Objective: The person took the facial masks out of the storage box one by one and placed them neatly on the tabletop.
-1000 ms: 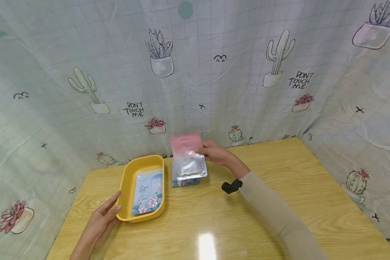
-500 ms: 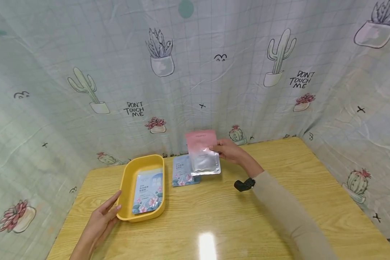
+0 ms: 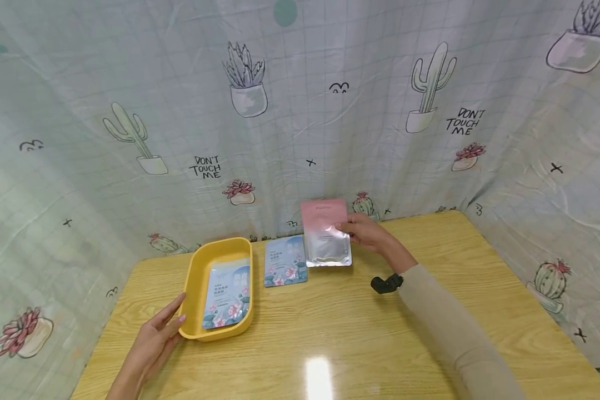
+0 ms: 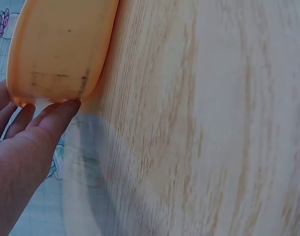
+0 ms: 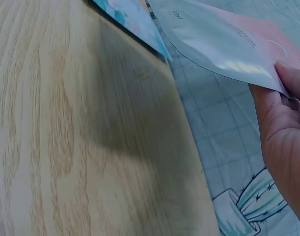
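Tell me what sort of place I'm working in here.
Probably a staged tabletop set, not a lived-in room: a wooden table is closed in on three sides by a cactus-print curtain, and it holds only a yellow tray and a few sachets, one pink in the right hand.

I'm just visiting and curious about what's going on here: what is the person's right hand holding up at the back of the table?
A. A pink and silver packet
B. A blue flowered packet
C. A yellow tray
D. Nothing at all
A: the right hand pinches the pink and silver packet by its edge, held up clear of the blue flowered packet lying on the table.
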